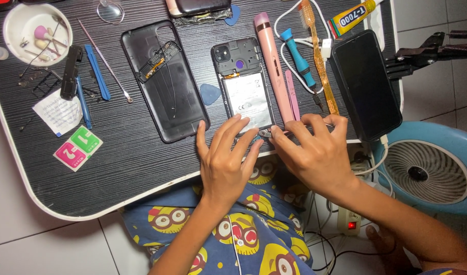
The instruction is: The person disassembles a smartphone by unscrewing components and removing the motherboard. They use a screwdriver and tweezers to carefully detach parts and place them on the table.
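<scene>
Head view: opened phone [245, 86], back removed, lies face down near the front edge of the dark desk [131, 163]. Left hand [224, 158] spread flat, fingers released, fingertips resting on the phone's lower end. Right hand [315, 153] pinches metal tweezers [266, 134], tips at the phone's bottom edge. Detached back cover [164, 81] lies just left; pink pen-shaped tool [272, 66] just right.

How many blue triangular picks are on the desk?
2: one pick between the detached back cover and the opened phone, another at the top edge. Others may be hidden.
</scene>
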